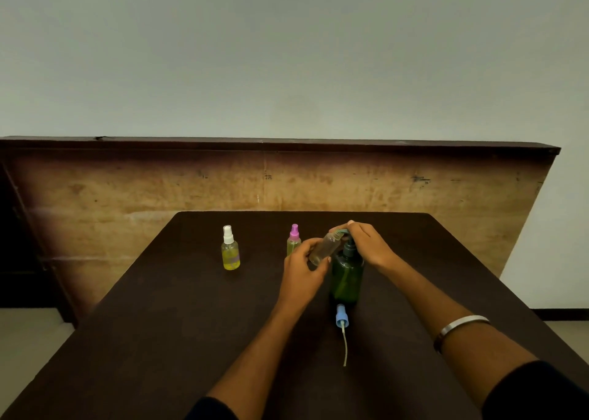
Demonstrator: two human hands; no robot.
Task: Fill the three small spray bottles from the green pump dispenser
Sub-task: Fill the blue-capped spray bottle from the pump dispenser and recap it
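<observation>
The green pump dispenser (346, 279) stands upright on the dark table (159, 340). My right hand (366, 242) rests on top of its pump head, fingers over the nozzle. My left hand (302, 271) holds a clear, uncapped small bottle (325, 247), tilted with its mouth up against the pump's spout. Its blue spray cap (341, 316) with a long dip tube lies on the table in front of the dispenser. A white-capped spray bottle (230, 250) with yellow liquid stands to the left. A pink-capped spray bottle (293, 239) stands behind my left hand, partly hidden.
A worn wooden panel (287, 180) rises behind the table's far edge, with a pale wall above it. A metal bangle (459, 327) sits on my right forearm. Floor shows past the table's left and right edges.
</observation>
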